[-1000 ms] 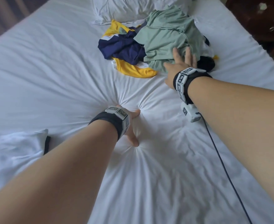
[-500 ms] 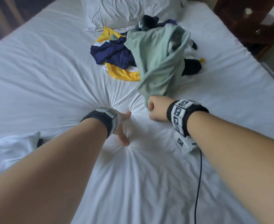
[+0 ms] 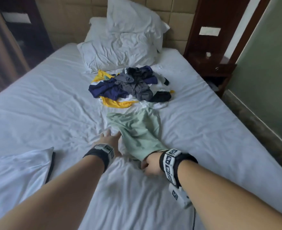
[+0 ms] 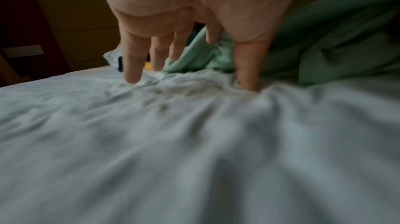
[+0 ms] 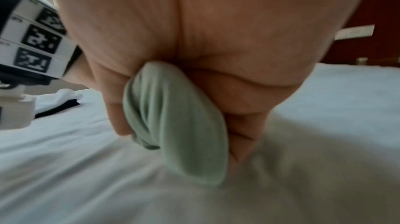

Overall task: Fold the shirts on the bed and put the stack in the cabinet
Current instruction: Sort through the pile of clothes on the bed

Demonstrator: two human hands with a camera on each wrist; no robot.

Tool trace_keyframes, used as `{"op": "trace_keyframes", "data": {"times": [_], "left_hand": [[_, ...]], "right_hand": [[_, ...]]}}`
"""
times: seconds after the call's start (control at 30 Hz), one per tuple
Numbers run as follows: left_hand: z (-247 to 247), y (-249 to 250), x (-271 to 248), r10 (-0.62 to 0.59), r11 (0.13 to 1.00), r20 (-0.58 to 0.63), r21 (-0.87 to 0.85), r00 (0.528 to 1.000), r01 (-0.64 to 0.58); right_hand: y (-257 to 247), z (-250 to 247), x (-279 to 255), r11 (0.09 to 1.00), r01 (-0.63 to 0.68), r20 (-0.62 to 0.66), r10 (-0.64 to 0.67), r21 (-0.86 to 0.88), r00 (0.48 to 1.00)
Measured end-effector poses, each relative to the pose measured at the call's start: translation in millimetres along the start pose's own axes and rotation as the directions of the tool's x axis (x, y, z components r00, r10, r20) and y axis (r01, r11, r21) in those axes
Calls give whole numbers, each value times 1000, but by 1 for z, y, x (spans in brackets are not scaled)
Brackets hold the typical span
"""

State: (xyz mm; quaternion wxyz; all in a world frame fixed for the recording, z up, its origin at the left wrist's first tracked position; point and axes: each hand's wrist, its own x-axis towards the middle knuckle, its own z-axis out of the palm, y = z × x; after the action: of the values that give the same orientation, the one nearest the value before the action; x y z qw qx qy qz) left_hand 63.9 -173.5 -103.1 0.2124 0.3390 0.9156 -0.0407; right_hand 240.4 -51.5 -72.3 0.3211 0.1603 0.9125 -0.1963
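Note:
A pale green shirt (image 3: 137, 130) lies stretched along the white bed sheet (image 3: 37, 103) in the head view, pulled away from a pile of shirts (image 3: 128, 85) in navy, yellow, grey and black near the pillows. My right hand (image 3: 151, 166) grips the near end of the green shirt (image 5: 173, 125) in a fist, low on the sheet. My left hand (image 3: 109, 141) lies beside the shirt's left edge with straight, spread fingers (image 4: 132, 66); its thumb presses into the sheet next to the green cloth (image 4: 324, 47).
Two white pillows (image 3: 125, 47) lean on the padded headboard. A folded white and black cloth (image 3: 20, 165) lies at the near left. A dark wooden nightstand (image 3: 215, 67) stands right of the bed, before a green wall. A cable hangs from my right wrist.
My right hand took hold of the green shirt on the pile and dragged it toward me onto the open sheet. My left hand lifted from its pressed spot and moved beside the shirt.

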Motion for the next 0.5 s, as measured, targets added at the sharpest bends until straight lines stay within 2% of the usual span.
{"op": "trace_keyframes", "data": {"times": [0.07, 0.13, 0.2, 0.27, 0.37, 0.5], "left_hand": [[-10, 16, -32, 169, 979, -43, -107, 985, -172], [-30, 34, -68, 310, 930, -86, -181, 947, -321], [-62, 52, -102, 342, 909, -125, -208, 931, -362], [-99, 67, -133, 343, 907, -233, -170, 910, -385], [-153, 82, -181, 353, 889, -435, -119, 828, -442], [-210, 95, -243, 258, 858, -654, -183, 711, -480]], "right_hand": [[-3, -15, -32, 999, 13, -100, -8, 43, 995], [-6, -38, -69, 994, 34, -254, -5, 108, 967], [-11, -67, -111, 986, 71, -397, -4, 152, 918], [-15, -95, -157, 983, 115, -512, -24, 146, 859], [-20, -131, -227, 988, 126, -670, -34, 88, 741], [-27, -160, -307, 995, 80, -851, 4, 54, 525]]}}
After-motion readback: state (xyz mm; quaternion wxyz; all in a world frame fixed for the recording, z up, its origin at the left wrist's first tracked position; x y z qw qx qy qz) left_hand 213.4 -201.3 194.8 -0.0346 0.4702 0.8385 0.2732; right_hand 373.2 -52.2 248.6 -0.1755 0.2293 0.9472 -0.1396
